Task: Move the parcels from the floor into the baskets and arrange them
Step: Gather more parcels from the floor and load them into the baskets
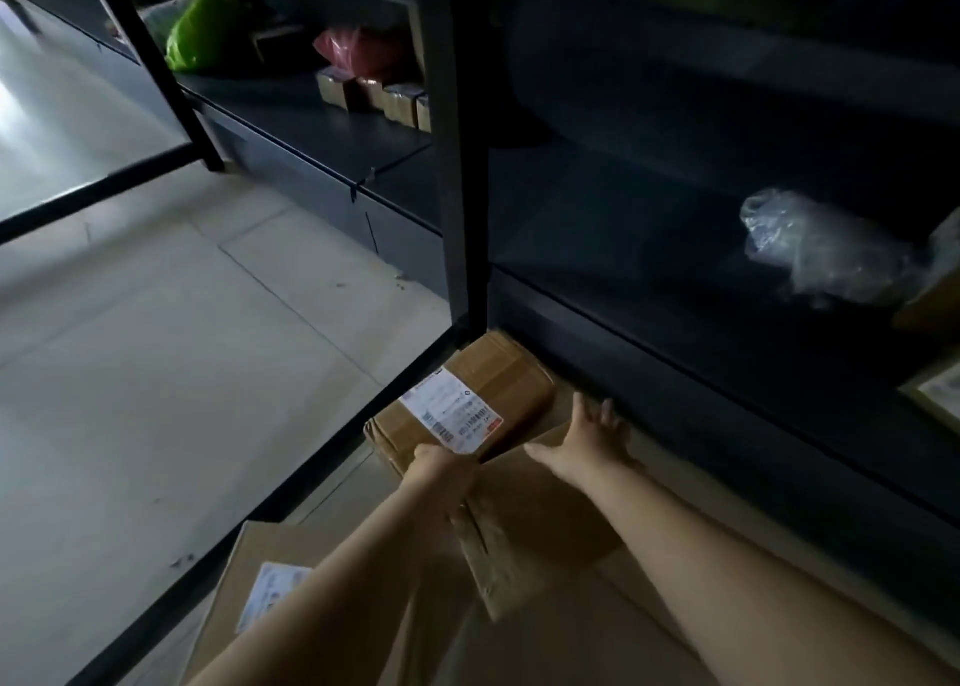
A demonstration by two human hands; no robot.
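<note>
Head view: flat brown cardboard parcel with white label (270, 576) on the floor (156, 373), nearest. Left hand (441, 472) grips the near edge of a small brown taped cardboard box with shipping label (467, 399), under the black metal shelf frame (452, 165). Right hand (587, 443), fingers spread, hovers beside it. Clear crumpled plastic bag (815, 248) on the shelf behind.

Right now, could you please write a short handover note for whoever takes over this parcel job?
Left hand grips the near edge of the labelled box under the rack.
Right hand is open, fingers spread, reaching beside it.
A flat brown parcel and another labelled box lie on the floor.
No basket in view; nothing visibly placed.
Left: lift these parcels into the baskets and arrange them.
</note>
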